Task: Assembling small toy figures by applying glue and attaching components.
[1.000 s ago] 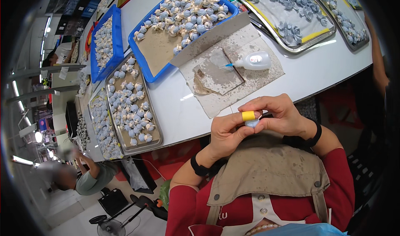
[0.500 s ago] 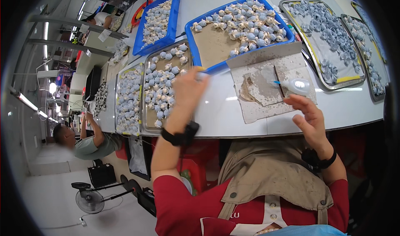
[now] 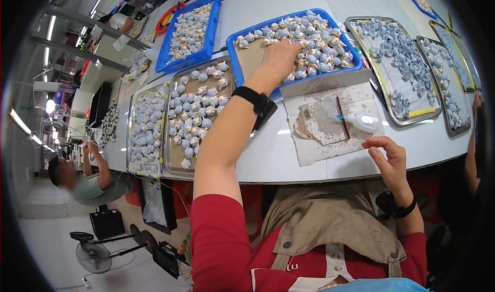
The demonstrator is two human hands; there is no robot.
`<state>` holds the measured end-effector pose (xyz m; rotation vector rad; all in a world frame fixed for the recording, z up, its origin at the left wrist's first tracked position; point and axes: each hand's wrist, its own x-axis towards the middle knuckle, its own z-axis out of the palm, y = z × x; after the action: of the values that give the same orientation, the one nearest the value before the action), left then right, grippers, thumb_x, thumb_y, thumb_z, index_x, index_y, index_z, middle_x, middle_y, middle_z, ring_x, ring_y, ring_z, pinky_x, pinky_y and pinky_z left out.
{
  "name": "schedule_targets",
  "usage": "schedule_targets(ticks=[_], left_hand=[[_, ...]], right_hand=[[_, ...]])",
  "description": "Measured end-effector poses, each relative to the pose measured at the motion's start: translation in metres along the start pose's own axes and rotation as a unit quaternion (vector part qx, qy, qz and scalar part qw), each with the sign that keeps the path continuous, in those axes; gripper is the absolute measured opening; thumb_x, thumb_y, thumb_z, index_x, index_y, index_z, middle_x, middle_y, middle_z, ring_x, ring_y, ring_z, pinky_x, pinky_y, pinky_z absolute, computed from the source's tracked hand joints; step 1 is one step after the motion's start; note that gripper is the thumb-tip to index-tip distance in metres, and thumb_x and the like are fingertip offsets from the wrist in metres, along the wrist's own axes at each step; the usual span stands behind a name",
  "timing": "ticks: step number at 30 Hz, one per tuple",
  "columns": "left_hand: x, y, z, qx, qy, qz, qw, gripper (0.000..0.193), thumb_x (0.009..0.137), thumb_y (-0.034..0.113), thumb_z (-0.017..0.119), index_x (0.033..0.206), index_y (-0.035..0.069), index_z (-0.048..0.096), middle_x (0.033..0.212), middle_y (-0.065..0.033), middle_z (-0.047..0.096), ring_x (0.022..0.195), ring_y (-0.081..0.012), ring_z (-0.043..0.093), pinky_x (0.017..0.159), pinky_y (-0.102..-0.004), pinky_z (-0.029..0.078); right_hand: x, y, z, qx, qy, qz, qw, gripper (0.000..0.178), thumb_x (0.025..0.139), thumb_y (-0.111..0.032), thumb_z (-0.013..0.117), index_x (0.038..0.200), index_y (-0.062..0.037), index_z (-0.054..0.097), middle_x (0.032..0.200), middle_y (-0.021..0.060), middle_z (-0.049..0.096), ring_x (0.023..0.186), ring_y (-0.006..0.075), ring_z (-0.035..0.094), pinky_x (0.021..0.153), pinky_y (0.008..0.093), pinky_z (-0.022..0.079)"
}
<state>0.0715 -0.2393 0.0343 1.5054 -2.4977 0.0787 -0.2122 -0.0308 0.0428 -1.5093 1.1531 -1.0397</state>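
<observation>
Since half a second earlier, the left hand [image 3: 281, 60] had moved from the near corner of the blue tray [image 3: 251, 60] to over its middle, and I watched its fingers reach down among the blue-and-cream pieces [image 3: 310, 60] heaped there. Their tips were hidden from my camera, so I could not tell whether they gripped one. The right hand [image 3: 389, 160] hung near the table edge, thumb and curled fingers moderately apart, just below the squeeze bottle [image 3: 366, 122] lying on the stained cardboard [image 3: 314, 155].
</observation>
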Motion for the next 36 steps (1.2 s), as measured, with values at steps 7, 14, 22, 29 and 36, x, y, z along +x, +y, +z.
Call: schedule_targets(ticks=[7, 14, 22, 29, 36], left_hand=[[-0.05, 0.013, -0.042, -0.29, 0.033, -0.118, 0.949, 0.035, 0.075, 0.01, 0.063, 0.109, 0.003, 0.056, 0.087, -0.0101, 0.06, 0.075, -0.0187, 0.059, 0.065, -0.0269, 0.048], [-0.159, 0.105, -0.056, -0.722, -0.119, -0.29, 0.616, 0.027, 0.082, 0.013, 0.062, 0.105, 0.002, 0.053, 0.081, -0.0088, 0.061, 0.056, -0.0069, 0.053, 0.05, -0.0169, 0.041], [-0.183, 0.163, -0.016, -0.826, -0.105, -0.289, 0.472, 0.033, 0.084, 0.006, 0.059, 0.115, 0.001, 0.052, 0.096, -0.0056, 0.057, 0.076, -0.0089, 0.056, 0.064, -0.0174, 0.046], [-0.183, 0.175, -0.003, -0.822, -0.102, -0.296, 0.476, 0.037, 0.086, 0.006, 0.056, 0.121, 0.003, 0.048, 0.112, -0.0077, 0.055, 0.086, -0.0141, 0.059, 0.074, -0.0202, 0.049], [-0.185, 0.189, 0.006, -0.822, -0.047, -0.278, 0.494, 0.036, 0.083, 0.001, 0.059, 0.117, -0.001, 0.048, 0.107, -0.0116, 0.057, 0.085, -0.0144, 0.061, 0.071, -0.0208, 0.05]], right_hand=[[0.041, -0.006, -0.027, -0.217, 0.016, -0.098, 0.971, 0.02, 0.08, -0.008, 0.061, 0.099, -0.0003, 0.06, 0.094, 0.0133, 0.062, 0.09, 0.0243, 0.059, 0.079, 0.0307, 0.044], [0.047, 0.027, -0.032, -0.38, -0.084, -0.098, 0.916, 0.032, 0.078, -0.016, 0.062, 0.105, -0.0014, 0.053, 0.092, 0.0137, 0.054, 0.083, 0.0283, 0.052, 0.073, 0.0345, 0.043], [0.011, 0.015, -0.006, -0.073, 0.051, 0.043, 0.995, 0.027, 0.078, -0.011, 0.065, 0.099, -0.0008, 0.049, 0.085, 0.0063, 0.056, 0.077, 0.0119, 0.053, 0.066, 0.0239, 0.042], [-0.024, 0.01, -0.011, 0.087, 0.06, 0.066, 0.992, 0.022, 0.081, -0.012, 0.063, 0.097, -0.0037, 0.051, 0.085, -0.0003, 0.055, 0.076, 0.0043, 0.049, 0.066, 0.0183, 0.04], [-0.035, 0.011, -0.009, 0.086, 0.1, 0.087, 0.988, 0.023, 0.078, -0.013, 0.066, 0.093, -0.003, 0.051, 0.08, -0.0001, 0.056, 0.069, 0.0052, 0.05, 0.061, 0.0197, 0.041]])
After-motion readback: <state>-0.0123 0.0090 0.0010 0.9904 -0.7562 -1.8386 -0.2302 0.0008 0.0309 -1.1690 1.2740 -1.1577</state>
